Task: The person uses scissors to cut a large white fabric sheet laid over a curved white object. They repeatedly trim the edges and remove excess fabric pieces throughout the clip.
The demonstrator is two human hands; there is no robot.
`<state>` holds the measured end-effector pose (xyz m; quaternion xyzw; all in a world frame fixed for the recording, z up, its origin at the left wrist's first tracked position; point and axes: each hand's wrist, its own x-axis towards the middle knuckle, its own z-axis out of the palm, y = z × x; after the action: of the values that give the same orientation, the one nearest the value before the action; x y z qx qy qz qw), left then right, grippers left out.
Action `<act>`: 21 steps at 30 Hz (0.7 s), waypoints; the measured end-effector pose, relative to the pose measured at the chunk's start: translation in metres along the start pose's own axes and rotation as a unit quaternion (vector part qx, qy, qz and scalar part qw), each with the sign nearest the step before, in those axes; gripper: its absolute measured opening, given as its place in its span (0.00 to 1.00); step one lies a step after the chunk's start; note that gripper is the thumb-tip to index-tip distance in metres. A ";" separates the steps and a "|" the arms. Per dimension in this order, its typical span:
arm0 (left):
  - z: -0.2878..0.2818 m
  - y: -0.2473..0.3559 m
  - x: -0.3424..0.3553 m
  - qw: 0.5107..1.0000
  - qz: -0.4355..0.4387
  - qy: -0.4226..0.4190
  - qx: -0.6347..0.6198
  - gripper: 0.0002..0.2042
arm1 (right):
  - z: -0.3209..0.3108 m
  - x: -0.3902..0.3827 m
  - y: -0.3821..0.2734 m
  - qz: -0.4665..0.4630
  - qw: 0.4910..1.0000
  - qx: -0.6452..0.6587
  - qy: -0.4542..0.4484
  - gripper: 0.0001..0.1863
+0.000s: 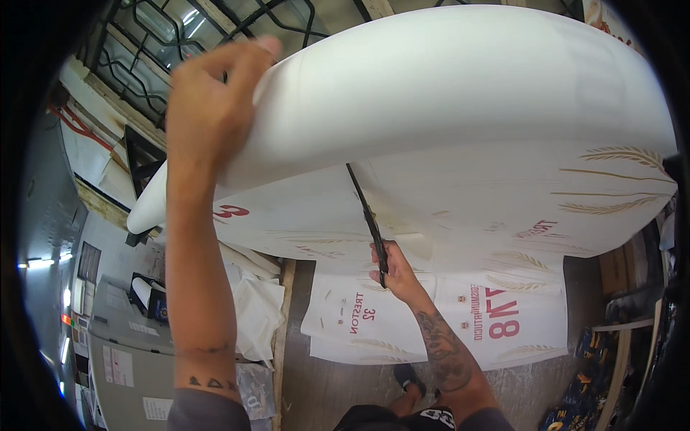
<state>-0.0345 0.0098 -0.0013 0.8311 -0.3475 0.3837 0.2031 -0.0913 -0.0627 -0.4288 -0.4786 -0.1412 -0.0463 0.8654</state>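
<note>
A big white roll (pixel 460 79), probably paper, bows across the upper part of the head view. From it a white printed sheet (pixel 496 179) hangs toward me, with red lettering and tan wheat ears. My left hand (pixel 212 108) is raised at the roll's upper left edge, slightly blurred. Its fingers are curled, and what they hold is hidden. Lower down, my right hand (pixel 394 271) grips dark scissors (pixel 370 219). Their long blades point up toward the roll and lie against the sheet; I cannot tell whether they are parted.
The sheet's lower part (pixel 424 345) hangs over the grey floor (pixel 295 373) by my shoe (pixel 408 377). White scraps (pixel 255 309) lie left, beside a grey cabinet (pixel 136 345). Dark printed packages (pixel 582 381) stand at lower right. A barred window (pixel 158 43) is behind the roll.
</note>
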 end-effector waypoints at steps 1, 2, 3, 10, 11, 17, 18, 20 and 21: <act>0.000 0.007 0.003 0.997 0.019 0.075 0.005 0.22 | 0.000 -0.003 0.002 0.009 1.000 0.002 0.005 0.26; 0.002 0.013 0.003 0.991 0.014 0.129 0.027 0.20 | -0.001 -0.005 0.003 -0.009 1.000 -0.004 -0.007 0.27; 0.004 0.016 0.000 0.991 0.043 0.126 -0.001 0.20 | -0.002 -0.006 0.004 0.015 1.000 -0.007 0.011 0.28; 0.043 -0.001 -0.063 0.947 0.217 0.141 0.190 0.36 | -0.007 0.000 0.011 -0.092 0.986 -0.137 0.012 0.31; 0.043 -0.003 -0.065 0.957 0.184 0.124 0.186 0.36 | -0.007 0.003 0.012 -0.047 0.995 -0.087 -0.002 0.31; 0.019 0.017 -0.024 0.995 -0.026 -0.007 0.100 0.32 | 0.002 0.008 0.023 -0.117 0.985 -0.104 0.068 0.29; 0.014 0.023 -0.012 0.992 -0.058 -0.079 0.077 0.31 | 0.000 0.005 0.024 -0.102 0.987 -0.097 0.084 0.28; 0.010 0.031 -0.007 0.997 -0.029 -0.017 0.072 0.28 | -0.003 -0.003 0.026 -0.116 0.987 -0.088 0.068 0.28; 0.012 0.033 -0.007 0.997 -0.027 -0.040 0.056 0.27 | -0.009 -0.008 0.026 -0.094 0.983 -0.131 0.083 0.27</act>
<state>-0.0557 -0.0167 -0.0118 0.8649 -0.3110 0.3633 0.1524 -0.0917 -0.0563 -0.4569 -0.5668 -0.1061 -0.1852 0.7957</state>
